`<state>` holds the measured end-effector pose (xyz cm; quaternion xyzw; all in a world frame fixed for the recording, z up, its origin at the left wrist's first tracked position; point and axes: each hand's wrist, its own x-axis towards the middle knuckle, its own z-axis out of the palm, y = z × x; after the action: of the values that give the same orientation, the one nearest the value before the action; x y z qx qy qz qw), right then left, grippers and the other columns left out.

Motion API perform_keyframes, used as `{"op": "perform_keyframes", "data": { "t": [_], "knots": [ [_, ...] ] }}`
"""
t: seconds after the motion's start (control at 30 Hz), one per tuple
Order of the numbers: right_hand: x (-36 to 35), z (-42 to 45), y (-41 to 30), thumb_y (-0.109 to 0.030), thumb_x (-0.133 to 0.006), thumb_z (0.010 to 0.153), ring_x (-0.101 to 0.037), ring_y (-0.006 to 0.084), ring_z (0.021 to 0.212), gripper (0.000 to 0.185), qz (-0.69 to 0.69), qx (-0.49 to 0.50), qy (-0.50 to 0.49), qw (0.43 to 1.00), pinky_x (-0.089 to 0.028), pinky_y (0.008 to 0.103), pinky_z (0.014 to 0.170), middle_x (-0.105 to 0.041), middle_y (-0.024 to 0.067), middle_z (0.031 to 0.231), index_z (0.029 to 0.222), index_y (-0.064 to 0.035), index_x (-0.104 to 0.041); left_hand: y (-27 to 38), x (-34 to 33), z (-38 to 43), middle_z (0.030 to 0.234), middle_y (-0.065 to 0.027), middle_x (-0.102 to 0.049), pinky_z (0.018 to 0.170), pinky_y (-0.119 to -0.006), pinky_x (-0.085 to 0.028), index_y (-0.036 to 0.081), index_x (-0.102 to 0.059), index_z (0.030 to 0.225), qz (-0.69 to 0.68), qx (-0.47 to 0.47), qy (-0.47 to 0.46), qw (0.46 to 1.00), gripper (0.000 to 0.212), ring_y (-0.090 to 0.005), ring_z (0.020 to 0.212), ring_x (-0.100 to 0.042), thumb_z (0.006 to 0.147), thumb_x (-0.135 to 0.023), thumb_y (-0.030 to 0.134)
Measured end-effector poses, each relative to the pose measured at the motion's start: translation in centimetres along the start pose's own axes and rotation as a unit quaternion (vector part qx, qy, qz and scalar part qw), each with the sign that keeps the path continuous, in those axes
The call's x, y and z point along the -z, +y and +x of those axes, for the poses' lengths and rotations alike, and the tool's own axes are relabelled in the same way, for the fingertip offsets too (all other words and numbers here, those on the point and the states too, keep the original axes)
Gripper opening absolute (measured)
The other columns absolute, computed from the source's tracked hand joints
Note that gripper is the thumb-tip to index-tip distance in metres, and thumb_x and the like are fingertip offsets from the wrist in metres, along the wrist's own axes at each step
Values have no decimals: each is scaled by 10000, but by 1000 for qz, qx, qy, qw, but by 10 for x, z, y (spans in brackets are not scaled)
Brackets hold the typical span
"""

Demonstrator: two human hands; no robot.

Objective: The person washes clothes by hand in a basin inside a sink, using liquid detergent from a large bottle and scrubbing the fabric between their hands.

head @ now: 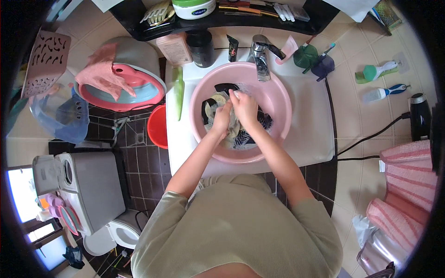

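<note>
A round pink plastic basin (279, 93) stands in the white washbasin (309, 135), its back rim beneath the chrome faucet (261, 57). Inside it lie wet clothes among soap suds. Pale cloth (233, 129) bunches up between my hands and hangs below them. Black cloth (225, 87) shows behind it, and dark patterned cloth (243, 139) lies towards the front. My left hand (222, 120) grips the pale cloth. Close against it, my right hand (245, 110) is closed around a bunched part of the same cloth. My palms and some fingers are hidden.
A green scrub bar or similar long green object (178, 93) lies on the counter's left. Bottles (201, 48), a tube (232, 48) and toothbrush cups (306, 56) line the back. Overhead projects a black shelf (208, 26). A red bucket (158, 127) is at lower left.
</note>
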<state>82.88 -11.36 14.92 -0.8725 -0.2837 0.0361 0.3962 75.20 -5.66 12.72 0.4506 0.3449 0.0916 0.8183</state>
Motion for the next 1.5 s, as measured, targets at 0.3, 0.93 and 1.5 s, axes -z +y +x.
{"op": "perform_keyframes", "data": {
  "t": [0.3,0.93,1.5],
  "knots": [
    [20,-12,35,-191,-607,833,-487,36,688,192,411,-181,-66,891,-383,197,628,-551,-24,733,902,-11,-605,28,36,-3,705,28,-569,567,-198,-385,23,-623,873,30,-78,19,996,295,-40,632,-487,901,-497,288],
    [39,-16,58,-151,-565,808,-472,73,711,143,327,8,-211,921,-380,227,621,-501,19,714,798,-9,-555,25,54,0,737,-24,-521,611,-246,-395,-4,-624,816,341,-281,-128,888,131,-119,643,-501,783,-631,123],
    [-78,-9,110,-425,-578,760,-638,247,680,351,-362,133,-247,889,-498,361,566,-640,92,690,788,-76,-607,-63,62,55,721,-117,-645,567,-396,-502,120,-552,905,764,-140,50,627,285,-273,659,-640,851,-469,388]
  ]
}}
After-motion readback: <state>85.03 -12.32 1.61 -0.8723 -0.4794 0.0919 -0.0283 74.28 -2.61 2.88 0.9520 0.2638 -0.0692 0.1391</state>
